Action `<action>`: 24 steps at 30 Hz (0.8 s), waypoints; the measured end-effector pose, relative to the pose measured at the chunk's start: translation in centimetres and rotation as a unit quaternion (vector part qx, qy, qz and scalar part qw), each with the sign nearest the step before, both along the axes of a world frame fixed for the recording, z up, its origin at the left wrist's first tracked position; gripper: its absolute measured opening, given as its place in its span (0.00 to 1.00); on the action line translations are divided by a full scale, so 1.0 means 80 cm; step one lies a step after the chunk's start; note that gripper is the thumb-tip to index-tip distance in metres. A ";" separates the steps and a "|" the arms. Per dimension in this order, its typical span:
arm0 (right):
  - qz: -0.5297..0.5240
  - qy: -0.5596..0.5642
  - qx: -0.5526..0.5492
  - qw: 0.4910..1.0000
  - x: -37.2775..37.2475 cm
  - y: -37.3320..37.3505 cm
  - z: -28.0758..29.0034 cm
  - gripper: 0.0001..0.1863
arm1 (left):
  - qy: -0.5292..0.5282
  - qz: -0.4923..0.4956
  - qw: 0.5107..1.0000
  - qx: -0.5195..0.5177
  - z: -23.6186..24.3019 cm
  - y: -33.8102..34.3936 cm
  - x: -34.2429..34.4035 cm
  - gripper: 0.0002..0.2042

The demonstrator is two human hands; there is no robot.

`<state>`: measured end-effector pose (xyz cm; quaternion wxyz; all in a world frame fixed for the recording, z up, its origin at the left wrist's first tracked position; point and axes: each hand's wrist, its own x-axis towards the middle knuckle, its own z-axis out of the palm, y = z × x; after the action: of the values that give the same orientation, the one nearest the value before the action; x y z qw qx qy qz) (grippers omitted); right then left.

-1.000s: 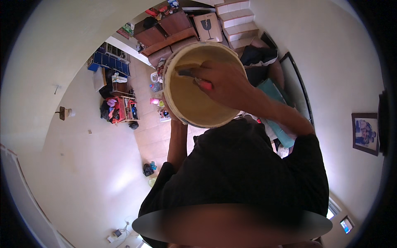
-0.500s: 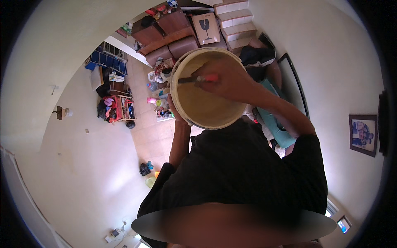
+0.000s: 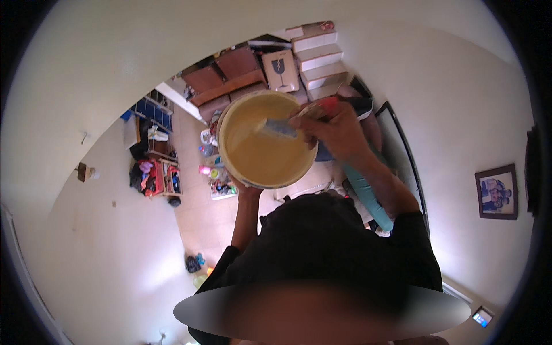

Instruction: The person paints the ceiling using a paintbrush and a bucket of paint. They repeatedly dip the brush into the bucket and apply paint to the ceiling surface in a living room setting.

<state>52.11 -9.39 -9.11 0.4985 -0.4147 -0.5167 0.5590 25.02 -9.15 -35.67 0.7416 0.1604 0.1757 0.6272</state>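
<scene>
In front of me is a round bucket (image 3: 269,179) holding smooth cream paint or filler (image 3: 261,152). My left hand (image 3: 246,187) supports it at the near left side, most of its fingers hidden behind the wall. At the right rim, my right hand (image 3: 336,132) is closed round a red-handled flat tool (image 3: 280,128). The tool's grey end points left over the bucket, with cream material at its tip. Whether that end is a blade or bristles is hard to tell.
Far below are a cardboard box (image 3: 280,70), a stairway (image 3: 322,57) and brown seating (image 3: 227,83). A red rack (image 3: 168,177) of clothes stands left. A framed picture (image 3: 497,192) hangs on the right wall. Another person's leg (image 3: 372,131) shows beyond my right arm.
The bucket has shifted left and nearer to me. My right hand has drawn back from inside it to the right rim, bringing the tool's grey end into clear sight.
</scene>
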 end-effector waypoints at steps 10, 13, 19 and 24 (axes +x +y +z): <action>-0.008 -0.098 0.205 0.974 -0.015 -0.009 -0.026 0.09 | -0.056 -0.024 0.998 -0.004 0.008 0.006 0.017 0.40; 0.015 -0.117 0.235 0.965 -0.013 -0.013 -0.032 0.11 | -0.048 -0.018 0.998 0.035 0.056 -0.001 0.036 0.42; 0.134 0.010 0.128 0.983 -0.007 -0.019 -0.037 0.10 | -0.050 -0.029 0.996 0.073 0.113 -0.016 0.058 0.41; 0.114 -0.057 0.161 0.979 0.006 -0.027 -0.020 0.12 | -0.053 0.000 0.998 0.041 0.092 -0.020 0.045 0.41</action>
<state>52.56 -11.53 -10.67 0.4619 -0.2982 -0.6714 0.4970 28.63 -10.77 -28.35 0.7425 0.1573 0.1105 0.6416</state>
